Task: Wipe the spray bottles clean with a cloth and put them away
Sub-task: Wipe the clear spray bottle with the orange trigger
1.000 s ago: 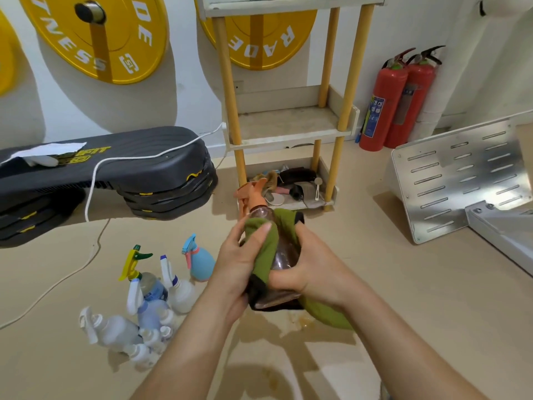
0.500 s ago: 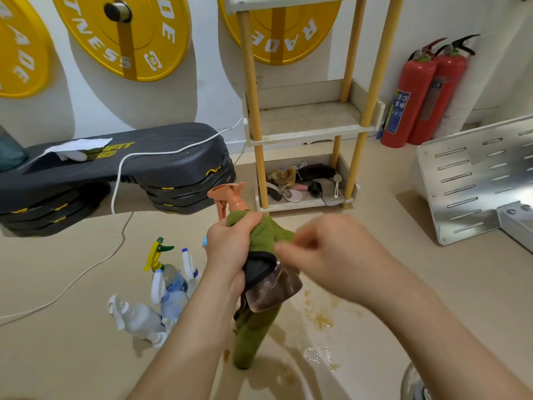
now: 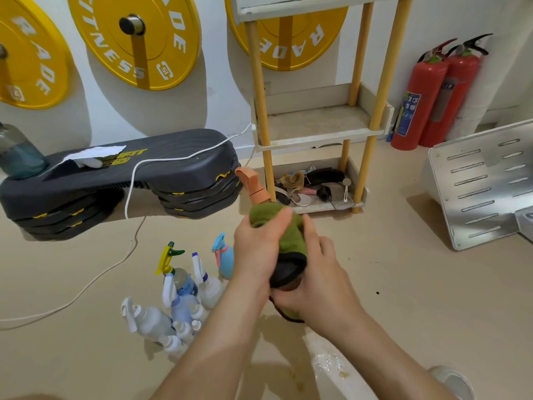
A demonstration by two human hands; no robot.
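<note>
head cam | looks forward-down | hands close | floor beyond

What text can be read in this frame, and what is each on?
"FITNESS", "ADE": middle yellow weight plate.
"RADE": right yellow weight plate.
"RADE": left yellow weight plate.
"FIT": black step platform.
Label on the fire extinguisher: too small to read.
Label on a floor spray bottle: blurred.

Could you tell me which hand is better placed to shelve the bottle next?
Probably the right hand: it grips the base of the bottle, while the left hand holds the cloth around it.
</note>
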